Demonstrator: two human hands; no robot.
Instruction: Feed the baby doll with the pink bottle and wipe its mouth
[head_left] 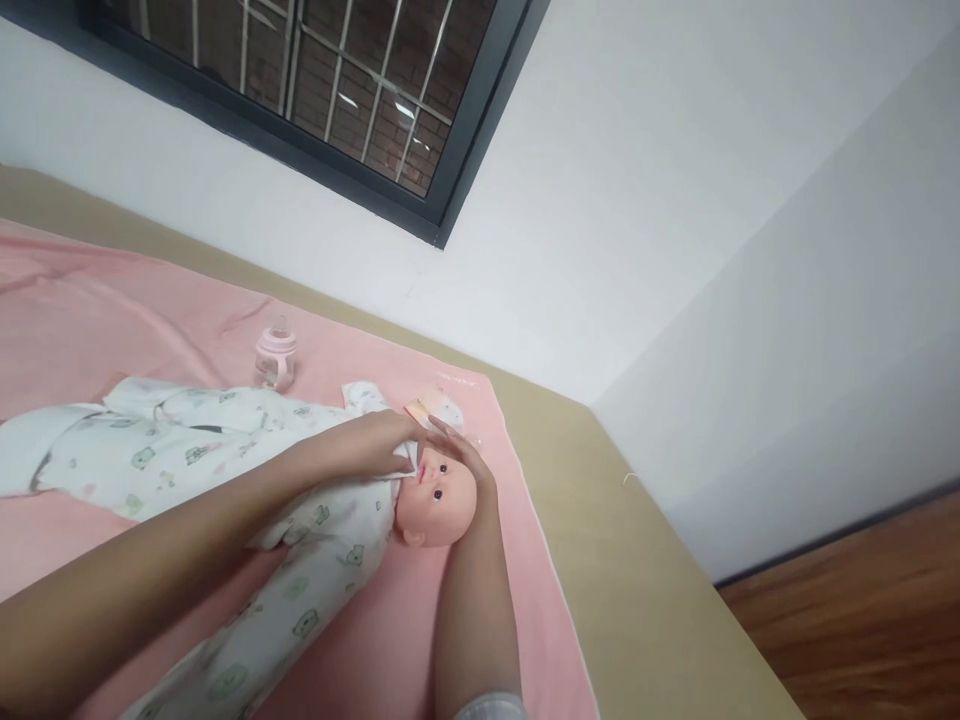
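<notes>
A baby doll [439,500] lies on its back on a pink blanket [367,610], its bald head towards the right. It wears a white romper [315,540] printed with small green and grey figures. My left hand [382,442] reaches across the doll's chest and pinches white cloth at the collar, close to its mouth and chin. Against the far side and top of the doll's head rests my right hand [465,455], its fingers stretched out towards my left hand. Part of the right palm is hidden behind the head.
A pink baby bottle [276,355] with handles stands beyond the doll. Near the head lies a small white and orange cloth item [439,408]. The blanket covers a tan surface [600,520] beside a white wall. A dark-framed window [442,215] with bars is above.
</notes>
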